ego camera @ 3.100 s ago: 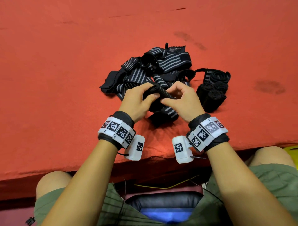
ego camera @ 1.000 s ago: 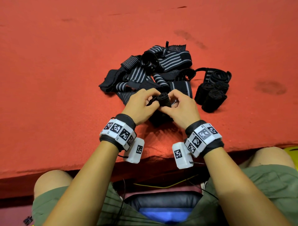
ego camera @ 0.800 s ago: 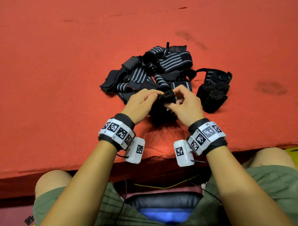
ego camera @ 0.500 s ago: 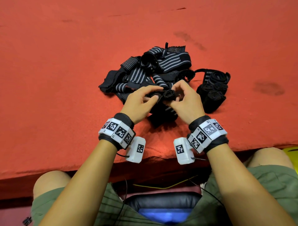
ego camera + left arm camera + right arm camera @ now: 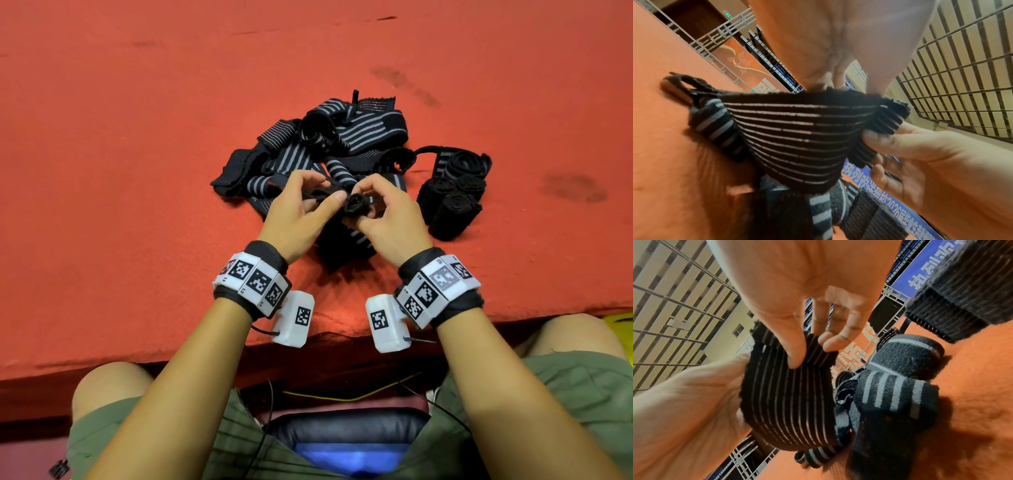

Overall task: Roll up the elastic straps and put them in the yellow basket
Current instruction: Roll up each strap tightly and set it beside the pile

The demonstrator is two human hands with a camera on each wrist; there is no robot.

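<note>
Both hands work one black, grey-striped elastic strap (image 5: pixel 354 205) just above the red table. My left hand (image 5: pixel 327 192) pinches its flat part between thumb and fingers. My right hand (image 5: pixel 363 205) grips the rolled end, which faces me end-on. The strap's loose tail (image 5: pixel 346 246) hangs down to the table beneath the hands. In the left wrist view the striped strap (image 5: pixel 797 138) stretches between the fingers (image 5: pixel 818 81) and the other hand. In the right wrist view the thumb (image 5: pixel 793 345) presses on the strap (image 5: pixel 787 394). A sliver of the yellow basket (image 5: pixel 620 321) shows at the right edge.
A tangled pile of loose striped straps (image 5: pixel 329 144) lies just beyond the hands. Several rolled black straps (image 5: pixel 452 195) stand to the right of it. The red table's near edge (image 5: pixel 171 353) runs above my knees.
The hands have kept turning the strap. The roll, earlier lying crosswise between the hands, now shows its end toward me in the right hand.
</note>
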